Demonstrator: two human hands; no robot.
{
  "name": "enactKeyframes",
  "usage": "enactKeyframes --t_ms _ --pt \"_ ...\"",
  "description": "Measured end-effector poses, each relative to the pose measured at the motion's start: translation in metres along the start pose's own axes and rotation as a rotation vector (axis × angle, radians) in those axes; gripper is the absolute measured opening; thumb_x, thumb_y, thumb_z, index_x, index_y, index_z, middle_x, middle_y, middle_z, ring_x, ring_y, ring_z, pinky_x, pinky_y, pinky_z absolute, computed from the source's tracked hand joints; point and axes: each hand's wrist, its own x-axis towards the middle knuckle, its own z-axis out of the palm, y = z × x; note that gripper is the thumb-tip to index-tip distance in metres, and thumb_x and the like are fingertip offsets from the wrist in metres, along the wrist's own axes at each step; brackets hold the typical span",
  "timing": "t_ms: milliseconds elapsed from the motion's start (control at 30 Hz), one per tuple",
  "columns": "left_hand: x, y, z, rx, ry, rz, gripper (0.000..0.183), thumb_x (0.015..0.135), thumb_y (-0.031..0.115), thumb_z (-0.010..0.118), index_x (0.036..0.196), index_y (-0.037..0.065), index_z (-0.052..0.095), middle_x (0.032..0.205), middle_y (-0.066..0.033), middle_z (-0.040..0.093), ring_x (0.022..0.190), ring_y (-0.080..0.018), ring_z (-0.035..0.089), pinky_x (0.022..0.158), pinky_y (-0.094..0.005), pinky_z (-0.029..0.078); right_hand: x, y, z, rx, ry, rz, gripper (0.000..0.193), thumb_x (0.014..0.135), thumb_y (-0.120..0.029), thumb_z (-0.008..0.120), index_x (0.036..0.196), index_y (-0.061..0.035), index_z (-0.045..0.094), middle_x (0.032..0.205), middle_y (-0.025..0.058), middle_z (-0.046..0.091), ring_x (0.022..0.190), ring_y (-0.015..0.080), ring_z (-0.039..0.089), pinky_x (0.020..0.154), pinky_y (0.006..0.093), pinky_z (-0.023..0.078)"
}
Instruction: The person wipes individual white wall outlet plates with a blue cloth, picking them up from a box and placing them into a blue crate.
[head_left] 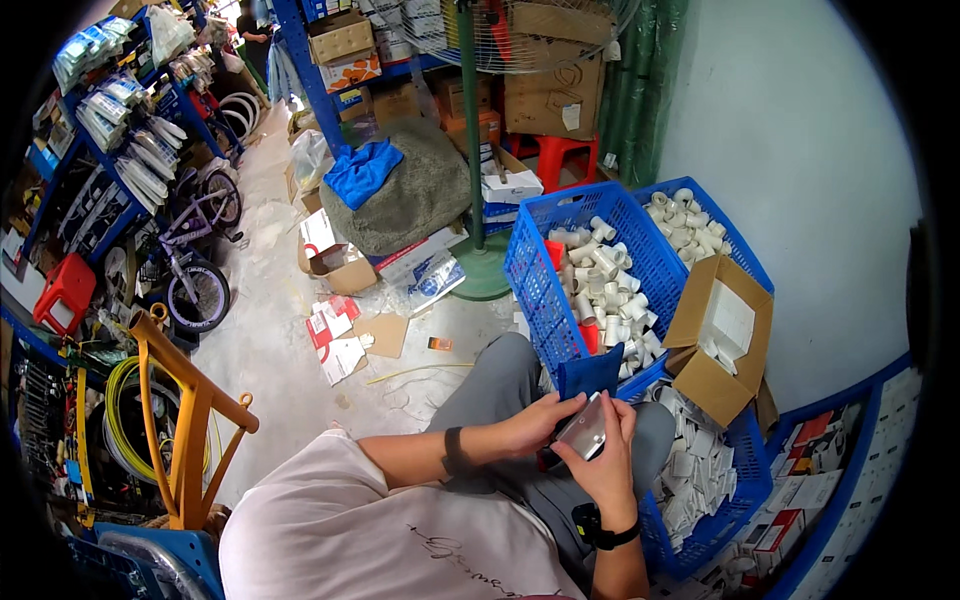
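In front of my lap, both hands hold a small flat rectangular thing with a pale, glossy face; its exact kind is unclear. My left hand has its fingers closed at its left edge. My right hand grips it from the right, thumb across the lower part. Just beyond my fingers is a dark blue flat piece; I cannot tell whether it joins the held thing. Beyond that stands a blue crate of white pipe fittings. Another blue crate beside my right knee holds small white parts.
An open cardboard box rests on the crates at right. A green fan stand rises ahead, near a grey sack with a blue cloth. Cardboard scraps litter the floor. At left are a yellow metal frame and a purple bicycle.
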Motion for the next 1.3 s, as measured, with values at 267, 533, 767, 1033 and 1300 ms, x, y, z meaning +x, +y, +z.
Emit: enactKeyframes --t_ms 267,533,767,1033,1300 --pt "-0.002 0.0 0.015 0.054 -0.045 0.049 0.029 0.096 0.032 0.048 0.109 0.008 0.055 0.092 0.0017 0.06 0.079 -0.0069 0.056 0.064 -0.0228 0.046 -0.004 0.003 -0.018 -0.022 -0.016 -0.025 0.084 0.058 -0.013 0.082 0.13 -0.0001 0.041 0.119 0.0161 0.042 0.108 0.0325 0.047 0.092 0.0382 0.041" --pt "0.009 -0.014 -0.005 0.241 -0.073 0.066 0.031 0.096 0.035 0.046 0.107 0.008 0.055 0.085 0.0048 0.056 0.07 -0.0041 0.048 0.06 -0.0189 0.04 -0.006 0.005 -0.003 -0.015 0.148 0.038 0.08 0.056 -0.014 0.083 0.126 0.0019 0.047 0.108 0.0153 0.048 0.099 0.0307 0.052 0.085 0.0359 0.044" --pt "-0.002 -0.012 -0.001 0.296 -0.081 0.007 0.035 0.094 0.04 0.047 0.108 0.009 0.055 0.081 0.005 0.056 0.064 -0.0038 0.048 0.053 -0.0215 0.039 -0.004 0.025 -0.01 0.049 0.246 0.078 0.08 0.057 -0.016 0.083 0.126 0.0023 0.047 0.104 0.0137 0.05 0.096 0.0298 0.054 0.083 0.036 0.044" --pt "-0.002 -0.011 0.01 0.071 -0.174 -0.052 0.039 0.094 0.038 0.049 0.116 0.006 0.053 0.093 0.001 0.059 0.078 -0.0068 0.053 0.064 -0.0233 0.043 -0.009 0.009 -0.007 0.177 0.293 -0.009 0.086 0.06 -0.027 0.085 0.129 0.0012 0.043 0.11 0.0134 0.046 0.1 0.027 0.051 0.087 0.0353 0.043" --pt "0.007 -0.022 -0.006 -0.119 -0.146 -0.027 0.036 0.095 0.032 0.049 0.12 0.007 0.051 0.109 -0.0012 0.058 0.098 -0.0106 0.054 0.083 -0.0285 0.045 -0.011 0.027 0.004 0.102 0.255 -0.015 0.085 0.06 -0.023 0.084 0.129 0.0019 0.043 0.11 0.0141 0.045 0.1 0.0284 0.052 0.087 0.0366 0.043"
